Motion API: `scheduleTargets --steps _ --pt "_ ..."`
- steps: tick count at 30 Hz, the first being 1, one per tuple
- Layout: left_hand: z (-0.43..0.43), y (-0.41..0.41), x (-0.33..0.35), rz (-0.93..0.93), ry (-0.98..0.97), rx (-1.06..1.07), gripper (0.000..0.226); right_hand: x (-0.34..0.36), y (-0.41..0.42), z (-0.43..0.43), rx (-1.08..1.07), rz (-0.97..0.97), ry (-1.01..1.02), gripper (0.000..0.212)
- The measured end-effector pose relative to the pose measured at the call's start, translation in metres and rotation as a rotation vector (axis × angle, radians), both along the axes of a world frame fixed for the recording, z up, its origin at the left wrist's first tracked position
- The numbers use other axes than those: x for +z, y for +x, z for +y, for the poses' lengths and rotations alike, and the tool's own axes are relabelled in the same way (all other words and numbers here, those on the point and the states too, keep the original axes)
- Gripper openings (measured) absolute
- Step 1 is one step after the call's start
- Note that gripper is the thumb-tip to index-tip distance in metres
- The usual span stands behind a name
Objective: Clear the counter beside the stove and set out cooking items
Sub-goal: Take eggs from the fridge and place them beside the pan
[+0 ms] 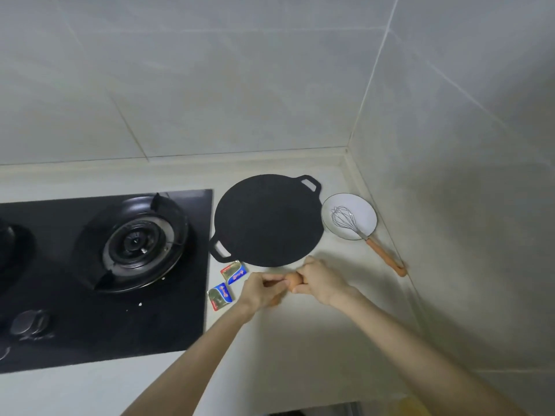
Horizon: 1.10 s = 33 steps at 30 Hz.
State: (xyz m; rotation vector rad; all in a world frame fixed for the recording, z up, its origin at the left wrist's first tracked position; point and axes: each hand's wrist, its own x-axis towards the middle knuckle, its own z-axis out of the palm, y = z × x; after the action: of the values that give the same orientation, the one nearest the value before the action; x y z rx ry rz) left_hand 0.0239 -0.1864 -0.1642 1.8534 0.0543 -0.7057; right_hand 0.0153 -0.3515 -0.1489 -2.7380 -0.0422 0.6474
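- A pale, smooth worktop is running into a corner where two walls of large grey-white tiles are meeting.
- A glossy black stove is sitting flush in the worktop on the left, its round metal burner lying under a black pan support.
- A flat, matte black griddle pan with two loop handles is lying just beside the stove; a white bowl is standing by its right edge, near the corner.
- A wire whisk is resting in the bowl, its orange handle reaching out towards the right wall.
- Two small shiny foil packets are lying between the stove edge and the hands.
- The right hand is gripping a brown egg just in front of the pan, low over the worktop.
- The left hand is meeting it, fingers curled at the egg's other end; an orange-brown blur is showing under this hand, too smeared to make out.
- The stove's left side is being cut off by the frame edge.
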Motion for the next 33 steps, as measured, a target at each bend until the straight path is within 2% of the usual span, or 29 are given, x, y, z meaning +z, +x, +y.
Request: scheduleTargets --steps 6,16,21,26,33 --pt "0.004 0.005 -0.002 -0.097 0.096 -0.078 0.019 0.005 0.009 0.012 0.122 -0.039 -0.162 0.042" --pt "0.023 -0.006 -0.006 -0.502 0.406 -0.178 0.022 -0.003 0.0 0.012 0.177 -0.16 -0.158 0.04" --pt "0.023 -0.004 -0.02 -0.509 0.428 -0.215 0.051 -0.015 -0.009 0.013 0.159 -0.217 -0.137 0.04" --pt "0.021 -0.006 -0.025 -0.528 0.4 -0.165 0.056 -0.028 -0.014 0.014 0.111 -0.282 -0.108 0.043" --pt "0.023 -0.015 -0.024 -0.53 0.392 -0.144 0.065 -0.034 -0.023 0.015 -0.02 -0.342 0.049 0.041"
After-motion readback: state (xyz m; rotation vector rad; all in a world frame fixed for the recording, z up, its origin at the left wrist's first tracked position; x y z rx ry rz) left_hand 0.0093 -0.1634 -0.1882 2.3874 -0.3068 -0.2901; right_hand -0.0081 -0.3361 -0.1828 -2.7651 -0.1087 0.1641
